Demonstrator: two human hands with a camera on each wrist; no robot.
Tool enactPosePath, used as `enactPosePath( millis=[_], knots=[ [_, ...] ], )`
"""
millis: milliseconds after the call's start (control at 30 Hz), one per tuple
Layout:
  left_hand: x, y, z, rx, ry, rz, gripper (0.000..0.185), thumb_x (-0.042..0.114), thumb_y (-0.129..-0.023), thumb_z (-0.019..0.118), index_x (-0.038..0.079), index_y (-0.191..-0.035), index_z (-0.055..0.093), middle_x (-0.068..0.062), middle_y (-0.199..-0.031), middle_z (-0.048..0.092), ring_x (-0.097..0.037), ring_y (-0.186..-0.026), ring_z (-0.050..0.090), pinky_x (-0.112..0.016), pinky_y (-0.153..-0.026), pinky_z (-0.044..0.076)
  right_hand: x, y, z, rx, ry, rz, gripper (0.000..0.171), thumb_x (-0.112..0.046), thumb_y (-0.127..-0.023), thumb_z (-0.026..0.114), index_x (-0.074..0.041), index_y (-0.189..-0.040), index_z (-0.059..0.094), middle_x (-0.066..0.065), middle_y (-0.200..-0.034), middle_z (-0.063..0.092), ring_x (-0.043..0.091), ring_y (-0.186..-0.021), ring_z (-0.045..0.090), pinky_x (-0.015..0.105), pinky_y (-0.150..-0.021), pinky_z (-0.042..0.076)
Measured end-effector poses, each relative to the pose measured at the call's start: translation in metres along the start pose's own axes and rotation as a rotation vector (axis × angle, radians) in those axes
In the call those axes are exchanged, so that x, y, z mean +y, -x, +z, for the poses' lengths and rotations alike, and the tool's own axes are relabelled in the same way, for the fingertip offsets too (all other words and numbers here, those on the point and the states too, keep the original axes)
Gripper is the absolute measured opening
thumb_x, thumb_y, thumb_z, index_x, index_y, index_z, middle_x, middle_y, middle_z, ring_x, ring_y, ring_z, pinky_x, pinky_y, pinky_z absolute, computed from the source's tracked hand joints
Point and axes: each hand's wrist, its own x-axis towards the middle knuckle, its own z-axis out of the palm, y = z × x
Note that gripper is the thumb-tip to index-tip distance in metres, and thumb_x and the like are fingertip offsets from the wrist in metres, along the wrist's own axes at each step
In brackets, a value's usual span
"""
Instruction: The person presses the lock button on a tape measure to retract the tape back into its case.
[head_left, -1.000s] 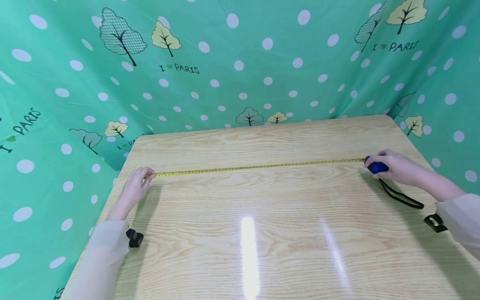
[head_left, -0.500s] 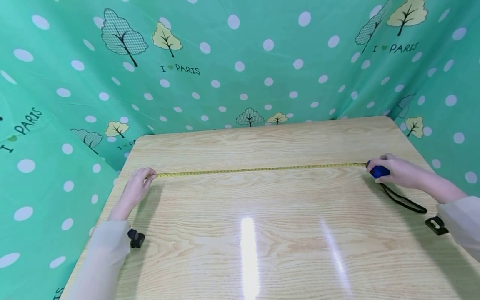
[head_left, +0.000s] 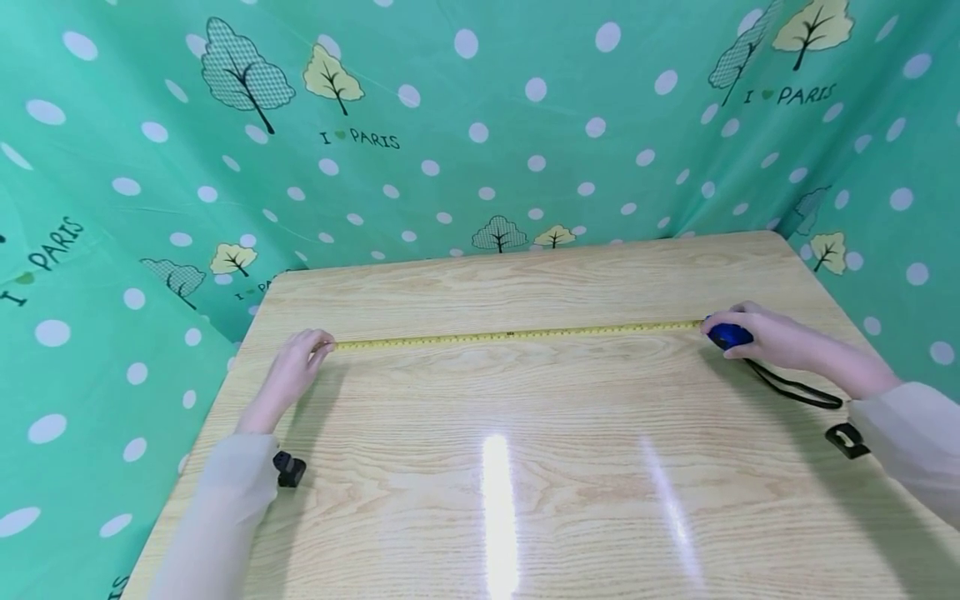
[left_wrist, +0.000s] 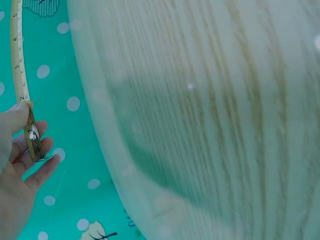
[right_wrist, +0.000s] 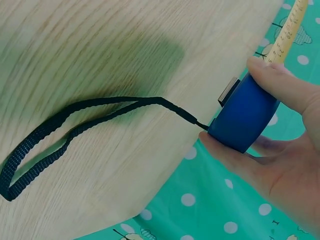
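Note:
A yellow tape measure blade stretches nearly straight between my two hands, above the table. My left hand pinches its free end with thumb and fingers, and in the left wrist view the metal end hook lies by the fingertips. The right hand grips the blue tape measure case, thumb on top near the blade's mouth and fingers beneath. From the case hangs a black wrist strap in a loop.
The light wooden table has a bright reflection near its middle. Green dotted curtain surrounds its back and sides. Black wrist devices sit at the left cuff and right cuff.
Both hands have come closer together, the left moving right and the right moving left. The stretch of blade between them looks shorter. Both keep their hold.

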Motion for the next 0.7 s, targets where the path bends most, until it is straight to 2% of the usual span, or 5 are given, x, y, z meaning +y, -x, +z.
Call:
enactPosePath(
  millis=[133,333,700],
  knots=[
    [0.0031,-0.0020,-0.0007,-0.003,-0.002,0.003,0.010,0.005,-0.089,0.051,-0.002,-0.093,0.056,-0.017,-0.089,0.058,-0.032,-0.087,0.051,-0.046,-0.073,0.043,-0.0017,-0.0016,-0.0007,0.004,-0.001,0.008,0.048,-0.001,-0.076,0.066,-0.006,-0.119,0.046,0.030,-0.110,0.044,0.046,-0.097,0.046,0.047,-0.065,0.049],
    [0.0048,-0.0037,0.0002,0.006,0.003,0.010,0.008,0.004,-0.088,0.052,-0.001,-0.092,0.057,-0.016,-0.087,0.058,-0.031,-0.084,0.050,-0.044,-0.071,0.044,-0.0018,-0.0030,0.0004,0.001,-0.004,0.041,0.058,-0.006,-0.077,0.067,-0.005,-0.126,0.037,0.033,-0.111,0.041,0.048,-0.094,0.049,0.048,-0.065,0.049],
    [0.0072,-0.0067,0.0022,0.016,0.008,0.023,0.006,0.001,-0.087,0.053,-0.001,-0.091,0.058,-0.016,-0.088,0.059,-0.030,-0.084,0.051,-0.043,-0.071,0.044,-0.0017,-0.0058,0.0025,-0.007,-0.008,0.075,0.058,-0.012,-0.077,0.068,0.001,-0.126,0.039,0.034,-0.112,0.040,0.043,-0.091,0.051,0.045,-0.065,0.049]
  ],
)
